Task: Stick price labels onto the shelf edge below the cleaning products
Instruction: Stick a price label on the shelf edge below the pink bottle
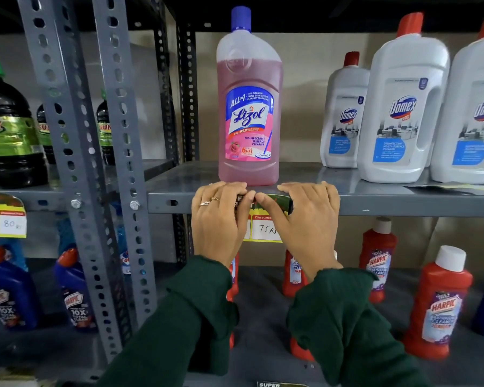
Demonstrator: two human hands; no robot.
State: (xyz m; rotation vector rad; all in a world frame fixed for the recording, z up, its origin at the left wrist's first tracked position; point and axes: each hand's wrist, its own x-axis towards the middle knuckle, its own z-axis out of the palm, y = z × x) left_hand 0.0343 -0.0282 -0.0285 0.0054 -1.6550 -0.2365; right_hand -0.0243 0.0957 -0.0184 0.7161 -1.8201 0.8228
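A price label (pixel 266 227) with a yellow border and a handwritten "75 Rs" hangs from the grey shelf edge (pixel 403 206), right below a pink Lizol bottle (pixel 248 107). My left hand (pixel 220 222) and my right hand (pixel 305 219) both press the label's dark top strip against the shelf edge, thumbs nearly touching in the middle. The hands cover the label's left part and most of its top. Dark green sleeves reach to both wrists.
White Domex bottles (pixel 403 107) stand right of the Lizol. Another price label (pixel 4 219) hangs on the left shelf under dark green-labelled bottles (pixel 9 129). Red Harpic bottles (pixel 439 305) and blue ones (pixel 9 291) fill the lower shelf. Perforated uprights (pixel 76 163) rise at left.
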